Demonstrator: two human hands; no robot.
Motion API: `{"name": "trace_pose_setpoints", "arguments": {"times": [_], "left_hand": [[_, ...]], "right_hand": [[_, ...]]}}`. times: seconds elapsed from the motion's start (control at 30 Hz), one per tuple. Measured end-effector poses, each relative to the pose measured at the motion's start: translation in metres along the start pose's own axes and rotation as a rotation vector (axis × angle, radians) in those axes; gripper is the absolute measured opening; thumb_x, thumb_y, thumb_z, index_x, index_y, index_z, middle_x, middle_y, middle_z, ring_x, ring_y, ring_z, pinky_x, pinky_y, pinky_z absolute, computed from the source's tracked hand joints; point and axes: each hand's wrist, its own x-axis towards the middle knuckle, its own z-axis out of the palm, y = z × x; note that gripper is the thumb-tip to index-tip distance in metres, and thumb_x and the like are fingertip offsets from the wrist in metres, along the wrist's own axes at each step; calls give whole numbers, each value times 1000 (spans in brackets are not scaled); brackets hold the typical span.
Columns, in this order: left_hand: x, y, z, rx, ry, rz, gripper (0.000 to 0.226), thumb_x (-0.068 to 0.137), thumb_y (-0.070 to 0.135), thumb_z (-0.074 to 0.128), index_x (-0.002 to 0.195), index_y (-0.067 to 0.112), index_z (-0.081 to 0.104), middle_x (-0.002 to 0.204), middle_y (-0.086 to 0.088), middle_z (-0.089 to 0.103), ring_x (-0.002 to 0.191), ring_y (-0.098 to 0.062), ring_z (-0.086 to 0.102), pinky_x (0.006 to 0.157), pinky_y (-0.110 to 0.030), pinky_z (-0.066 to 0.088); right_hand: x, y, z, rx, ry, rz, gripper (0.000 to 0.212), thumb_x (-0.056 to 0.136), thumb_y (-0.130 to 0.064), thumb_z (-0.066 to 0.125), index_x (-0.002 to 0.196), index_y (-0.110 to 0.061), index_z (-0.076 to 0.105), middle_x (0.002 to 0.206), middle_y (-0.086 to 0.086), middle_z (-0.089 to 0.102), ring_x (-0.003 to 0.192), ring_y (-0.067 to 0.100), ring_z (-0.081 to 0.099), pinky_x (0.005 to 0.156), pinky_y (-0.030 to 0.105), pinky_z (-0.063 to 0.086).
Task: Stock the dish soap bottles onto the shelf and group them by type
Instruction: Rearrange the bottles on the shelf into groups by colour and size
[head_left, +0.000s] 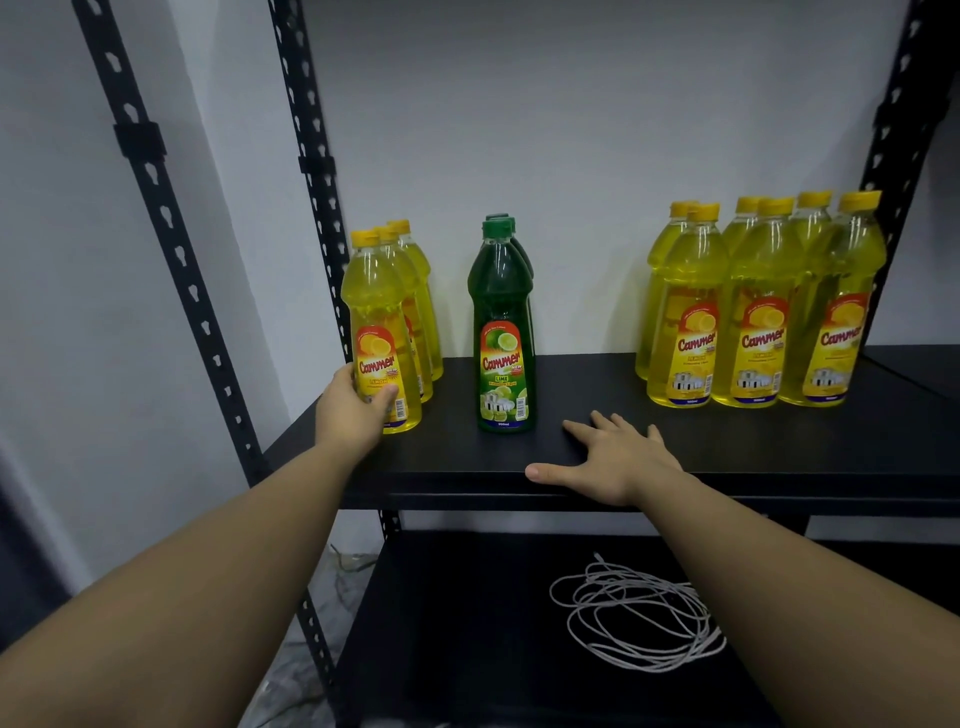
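On the black shelf (597, 374), a row of three slim yellow lemon soap bottles stands at the left end. My left hand (353, 410) grips the base of the front one (376, 322). Just right of them stand green lime bottles in a row, the front one (503, 327) hiding those behind it. A cluster of several larger yellow lemon bottles (753, 306) fills the right end. My right hand (608, 457) lies flat with straight fingers on the shelf's front edge, holding nothing.
Black perforated uprights (311, 171) frame the shelf at left and right. A coil of white cord (634, 618) lies on the lower shelf. Bare shelf surface stretches between the lime bottles and the right cluster.
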Motion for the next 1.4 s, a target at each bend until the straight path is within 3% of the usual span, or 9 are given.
{"name": "trace_pose_setpoints", "arguments": {"times": [0.1, 0.17, 0.3, 0.43, 0.6, 0.83, 1.03, 1.23, 1.4], "left_hand": [[-8, 0, 0, 42, 126, -23, 74, 90, 37, 79, 148, 13, 42, 144, -14, 51, 129, -33, 58, 101, -50, 52], [-19, 0, 0, 76, 152, 22, 65, 88, 36, 81, 140, 14, 48, 136, -10, 52, 121, -28, 59, 97, -44, 53], [-46, 1, 5, 194, -23, 157, 42, 90, 37, 79, 123, 18, 62, 116, 1, 61, 104, -17, 62, 84, -32, 52], [-66, 8, 18, 318, -251, 208, 35, 91, 40, 76, 119, 19, 70, 111, 4, 69, 101, -13, 61, 84, -29, 51], [-83, 23, 39, 353, -298, 318, 27, 92, 44, 73, 109, 23, 75, 105, 7, 67, 99, -13, 62, 82, -29, 48], [-104, 61, 85, 326, -409, 464, 24, 95, 42, 70, 111, 25, 76, 112, 9, 69, 105, -9, 62, 91, -28, 50], [-103, 98, 139, 315, -524, 453, 32, 90, 47, 74, 114, 26, 72, 113, 7, 65, 105, -13, 63, 92, -31, 52], [-83, 126, 195, 270, -579, 354, 76, 78, 54, 83, 141, 22, 55, 130, 5, 63, 116, -14, 60, 100, -33, 50], [-64, 144, 249, 100, -573, 273, 95, 80, 49, 85, 156, 18, 35, 147, -4, 55, 131, -19, 56, 106, -35, 48]], "right_hand": [[-2, 1, -1, 13, 8, -15, 127, 57, -110, 28, 163, -42, 20, 174, 3, 11, 160, 27, 5, 125, 63, 4], [-4, 3, -3, 35, 22, -35, 123, 60, -108, 32, 162, -40, 26, 173, 3, 15, 160, 26, 9, 125, 62, 5], [-12, 15, -7, 113, 92, -68, 107, 72, -100, 40, 155, -33, 44, 165, -1, 37, 152, 22, 32, 124, 53, 22], [-22, 27, -10, 211, 129, -49, 91, 80, -87, 54, 149, -28, 53, 152, -3, 54, 135, 22, 53, 109, 41, 45], [-30, 37, -12, 241, 159, -25, 84, 82, -81, 60, 144, -24, 59, 143, -2, 61, 128, 22, 58, 104, 39, 48], [-37, 77, -18, 233, 278, 83, 58, 84, -74, 64, 114, -24, 71, 110, -3, 69, 105, 22, 63, 94, 43, 52], [-34, 136, -35, 229, 330, 257, 53, 81, -73, 68, 102, -25, 69, 104, -1, 69, 104, 23, 63, 92, 43, 53], [-14, 157, -47, 235, 322, 292, 64, 75, -75, 73, 111, -24, 64, 108, -2, 66, 105, 22, 62, 92, 46, 55], [7, 156, -46, 282, 346, 278, 69, 74, -73, 76, 120, -23, 64, 114, -2, 68, 109, 22, 63, 94, 46, 54]]}}
